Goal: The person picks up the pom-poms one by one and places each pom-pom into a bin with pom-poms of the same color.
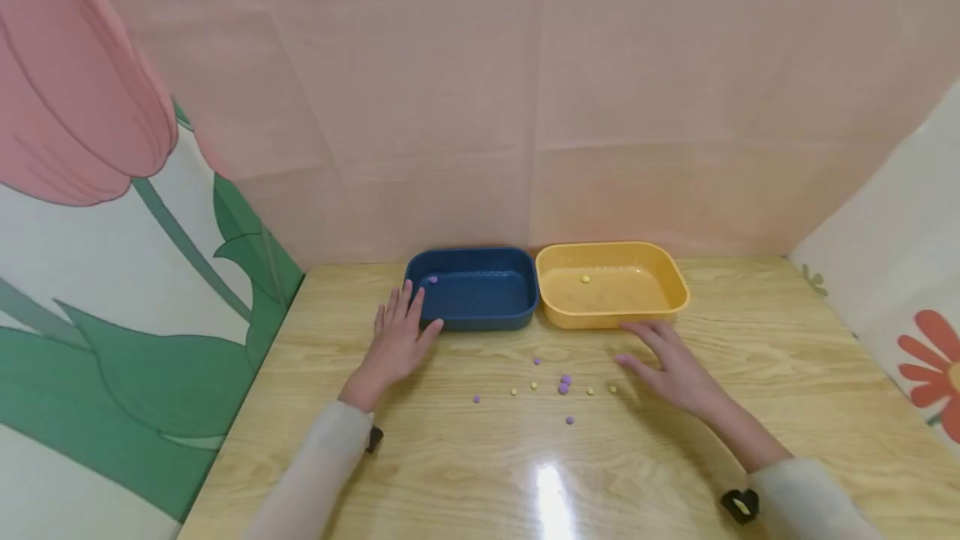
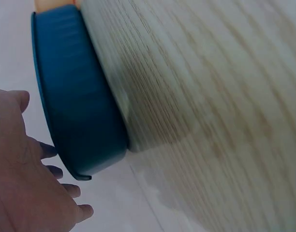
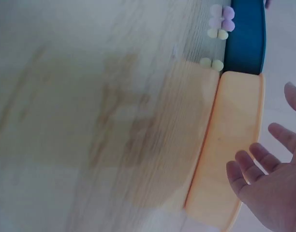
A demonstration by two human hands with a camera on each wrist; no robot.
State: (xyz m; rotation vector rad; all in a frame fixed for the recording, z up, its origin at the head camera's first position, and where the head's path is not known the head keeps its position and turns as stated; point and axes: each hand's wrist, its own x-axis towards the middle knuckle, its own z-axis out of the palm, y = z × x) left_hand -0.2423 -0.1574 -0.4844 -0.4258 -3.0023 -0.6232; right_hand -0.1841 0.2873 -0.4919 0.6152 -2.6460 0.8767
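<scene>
My left hand (image 1: pixel 396 344) is spread at the left front corner of a dark blue tray (image 1: pixel 480 325), its fingers straight over or beside the rim; contact is unclear. A small purple ball (image 1: pixel 433 280) lies inside that tray. On the right, my right hand (image 1: pixel 675 369) hovers near the front of a yellow tray (image 1: pixel 615 321), fingers extended and holding nothing. One small yellow ball (image 1: pixel 586 279) is in the yellow tray. Between the hands, several purple balls (image 1: pixel 563 388) and pale yellow balls (image 1: pixel 590 392) lie scattered on the wooden table (image 1: pixel 450 473).
Both trays stand side by side at the table's back, against a pink cloth backdrop (image 1: pixel 420 107). A tulip-printed panel (image 1: pixel 90 340) borders the left, a flower-printed one (image 1: pixel 930 357) the right. Dark wrist devices (image 1: pixel 741 506) sit under the sleeves.
</scene>
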